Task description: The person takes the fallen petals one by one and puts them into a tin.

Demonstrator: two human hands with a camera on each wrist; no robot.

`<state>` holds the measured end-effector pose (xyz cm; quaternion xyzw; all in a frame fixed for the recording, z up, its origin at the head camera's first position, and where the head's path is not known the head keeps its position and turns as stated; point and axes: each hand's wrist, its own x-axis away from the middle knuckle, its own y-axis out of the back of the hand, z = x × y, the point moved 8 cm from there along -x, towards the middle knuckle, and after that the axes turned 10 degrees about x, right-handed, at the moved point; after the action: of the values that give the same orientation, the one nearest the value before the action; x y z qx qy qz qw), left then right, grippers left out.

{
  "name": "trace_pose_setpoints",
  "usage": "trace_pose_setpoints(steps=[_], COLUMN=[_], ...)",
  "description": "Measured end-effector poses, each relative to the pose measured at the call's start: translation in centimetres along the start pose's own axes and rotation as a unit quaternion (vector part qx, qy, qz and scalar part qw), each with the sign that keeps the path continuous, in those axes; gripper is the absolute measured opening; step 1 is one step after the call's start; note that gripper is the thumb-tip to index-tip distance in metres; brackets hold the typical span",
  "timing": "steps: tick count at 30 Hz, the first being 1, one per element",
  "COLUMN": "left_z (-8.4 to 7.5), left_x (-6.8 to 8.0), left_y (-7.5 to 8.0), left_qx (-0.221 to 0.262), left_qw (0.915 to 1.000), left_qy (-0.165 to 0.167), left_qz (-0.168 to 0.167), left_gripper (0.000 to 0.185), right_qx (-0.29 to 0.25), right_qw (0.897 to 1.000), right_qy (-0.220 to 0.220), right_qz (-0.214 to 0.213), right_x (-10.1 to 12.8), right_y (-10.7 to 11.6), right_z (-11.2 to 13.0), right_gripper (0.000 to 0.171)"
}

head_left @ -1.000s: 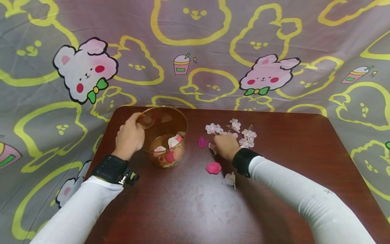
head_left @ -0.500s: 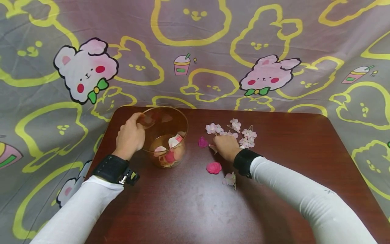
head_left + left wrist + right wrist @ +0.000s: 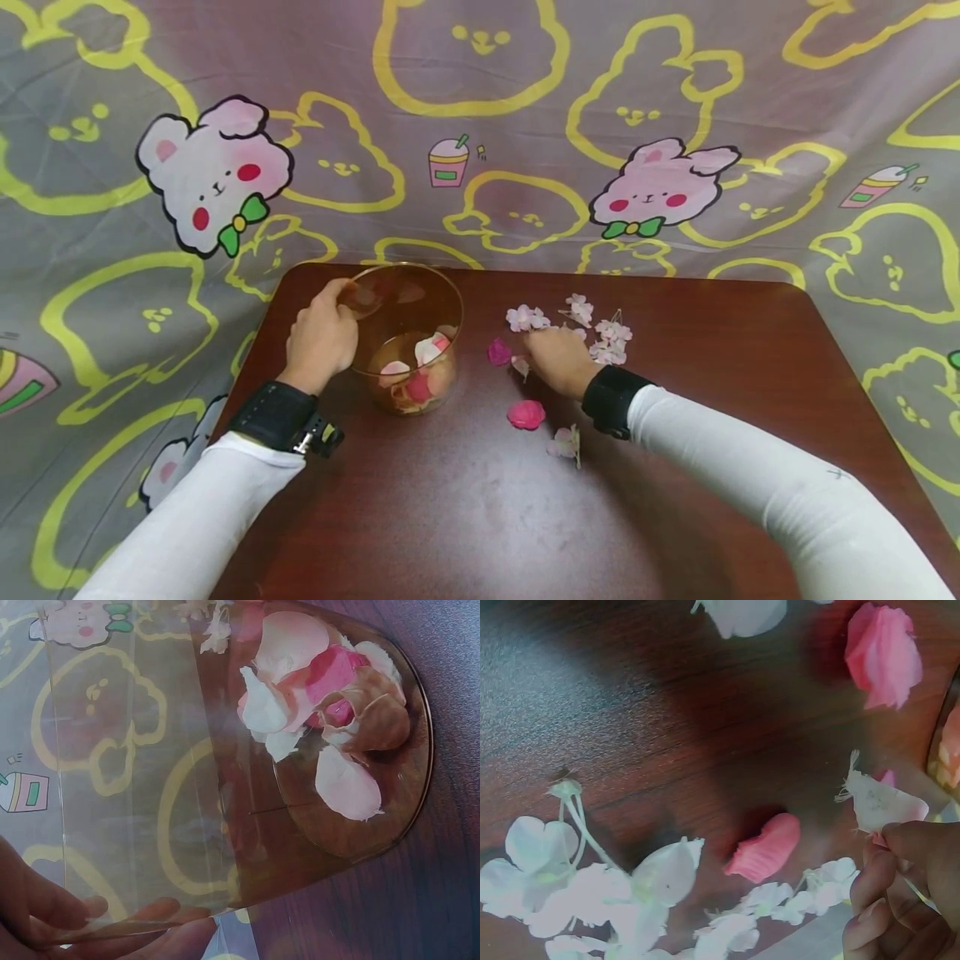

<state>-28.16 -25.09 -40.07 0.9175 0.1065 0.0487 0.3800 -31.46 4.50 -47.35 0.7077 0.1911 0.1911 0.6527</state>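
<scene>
My left hand [image 3: 318, 342] grips the rim of a clear amber container [image 3: 408, 304], thumb and fingers on both sides of its wall, as the left wrist view shows. Inside lie loose petals [image 3: 296, 682] in white, pale pink, deep pink and tan. My right hand [image 3: 558, 358] is low over the table, and in the right wrist view it pinches a pale petal [image 3: 885, 806] between thumb and forefinger. Close to that hand are a magenta petal [image 3: 498, 352] and a bright pink petal [image 3: 527, 414].
Pale pink blossom clusters [image 3: 611, 337] lie beyond and right of my right hand. A single sprig [image 3: 566, 444] is nearer me on the dark wooden table [image 3: 465, 517]. Behind the table hangs a grey cloth [image 3: 517, 125] with cartoon prints.
My right wrist and forearm have shifted slightly to the right, and more of the pale petal shows at the fingertips. The left hand and container have stayed put.
</scene>
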Motion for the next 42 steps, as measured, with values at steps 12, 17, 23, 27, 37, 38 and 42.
trace_pose_setpoints(steps=[12,17,23,27,37,38,42], left_z=[-0.1,-0.1,-0.1,-0.1,-0.1,-0.1,-0.1], left_x=[0.0,0.0,0.1,0.1,0.0,0.0,0.0], left_y=[-0.1,-0.1,-0.2,-0.2,-0.1,-0.1,0.0], left_qx=[0.002,0.001,0.001,0.003,0.001,0.001,0.002], left_qw=[1.0000,1.0000,1.0000,1.0000,1.0000,1.0000,1.0000], left_qy=[0.005,0.007,0.005,0.003,0.005,0.006,0.006], left_qz=[0.006,0.006,0.008,0.006,0.000,0.000,0.001], left_gripper=[0.044,0.045,0.044,0.045,0.045,0.045,0.045], right_qx=[-0.037,-0.041,-0.068,-0.067,-0.086,-0.084,-0.081], right_qw=[0.998,0.997,0.996,0.995,0.991,0.991,0.991], right_qy=[0.030,0.034,0.024,0.033,0.045,0.044,0.037], right_qz=[-0.031,-0.056,-0.049,-0.064,-0.093,-0.094,-0.102], right_x=[0.7,0.5,0.3,0.3,0.1,0.1,0.0], right_y=[2.3,3.9,4.9,6.0,9.2,9.5,10.5], right_z=[1.2,1.4,1.3,1.5,2.2,2.3,2.4], right_gripper=[0.011,0.013,0.012,0.011,0.007,0.006,0.005])
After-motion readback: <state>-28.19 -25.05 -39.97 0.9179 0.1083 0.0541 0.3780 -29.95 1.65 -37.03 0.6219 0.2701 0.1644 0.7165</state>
